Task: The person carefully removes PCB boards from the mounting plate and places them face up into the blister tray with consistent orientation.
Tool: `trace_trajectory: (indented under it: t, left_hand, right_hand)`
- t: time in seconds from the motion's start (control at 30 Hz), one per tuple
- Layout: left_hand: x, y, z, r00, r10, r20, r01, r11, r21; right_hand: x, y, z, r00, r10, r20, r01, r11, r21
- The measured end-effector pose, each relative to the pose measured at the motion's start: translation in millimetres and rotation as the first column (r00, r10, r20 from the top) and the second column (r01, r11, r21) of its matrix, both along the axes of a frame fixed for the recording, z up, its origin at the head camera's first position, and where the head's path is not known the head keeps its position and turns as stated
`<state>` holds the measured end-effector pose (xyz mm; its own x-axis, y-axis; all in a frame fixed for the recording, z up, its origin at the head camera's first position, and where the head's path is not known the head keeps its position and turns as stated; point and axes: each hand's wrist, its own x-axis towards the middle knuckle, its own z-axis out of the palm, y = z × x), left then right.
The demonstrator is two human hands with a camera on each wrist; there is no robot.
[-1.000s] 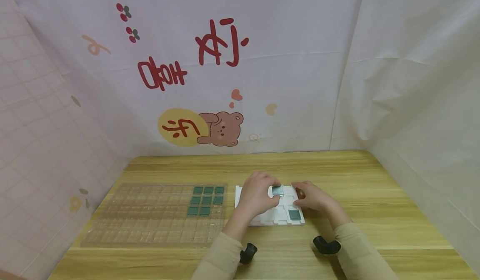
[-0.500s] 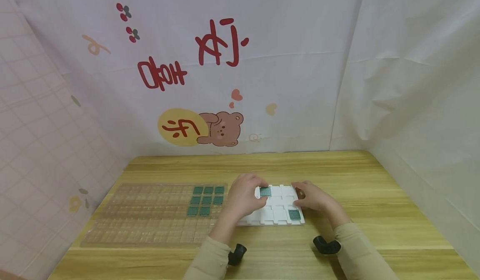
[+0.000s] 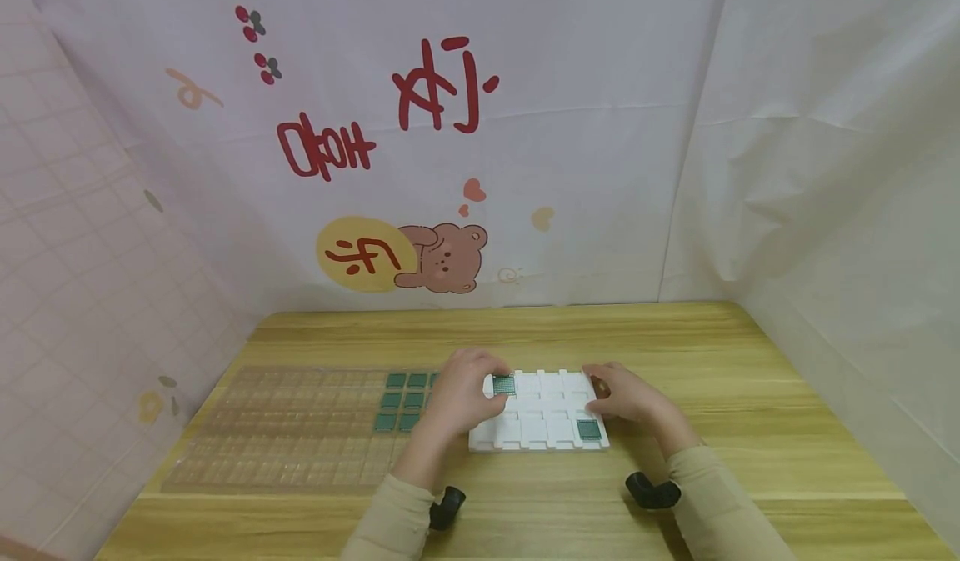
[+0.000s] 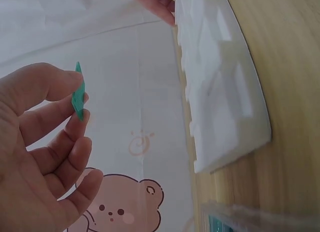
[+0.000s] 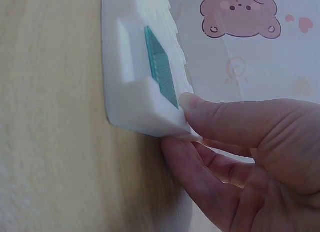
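My left hand (image 3: 459, 394) pinches a small green circuit board (image 3: 503, 385) between thumb and fingers. In the head view this board appears over the far left corner of a white compartment tray (image 3: 534, 418). The left wrist view shows the pinched board (image 4: 78, 96) edge-on, apart from the tray (image 4: 220, 97). With thumb and fingers, my right hand (image 3: 628, 393) grips the tray's right edge. Another green board (image 3: 588, 430) sits in the near right compartment; the right wrist view shows it (image 5: 162, 67) close to my thumb (image 5: 220, 117).
A large clear plastic tray (image 3: 262, 436) lies to the left, with several green boards (image 3: 414, 400) in its right-hand pockets, partly hidden behind my left hand. The wooden table (image 3: 570, 511) ends at a printed cloth backdrop (image 3: 600, 169). Black bands are on both wrists.
My left hand has moved left along the white tray's far side, carrying the pinched board. This uncovers more of the tray. The right hand stays at the tray's right edge.
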<state>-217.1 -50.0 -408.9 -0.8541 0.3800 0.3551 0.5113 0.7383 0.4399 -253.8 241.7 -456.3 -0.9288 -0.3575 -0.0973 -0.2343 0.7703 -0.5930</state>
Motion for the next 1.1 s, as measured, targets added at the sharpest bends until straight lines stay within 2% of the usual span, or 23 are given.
trace_trajectory:
  t: [0.37,0.6,0.9,1.1]
  left_hand:
    - [-1.7,-19,-1.3,1.000,0.021,0.006,-0.021,0.999,-0.034]
    - [-3.0,-31,0.3,0.998,0.053,0.040,-0.051,0.997,-0.056]
    - [-5.6,-47,0.6,0.997,0.073,0.016,-0.072,0.995,-0.075]
    - [-6.1,-53,0.9,0.997,0.081,-0.004,-0.081,0.989,-0.126]
  right_hand:
    - [0.1,1,1.5,1.000,0.005,-0.006,-0.005,1.000,0.011]
    - [0.0,1,2.2,1.000,0.011,-0.009,-0.011,1.000,0.018]
    - [1.0,0,4.1,1.000,0.000,0.000,0.000,1.000,0.013]
    - [1.2,0,4.1,1.000,0.002,-0.003,-0.002,1.000,0.008]
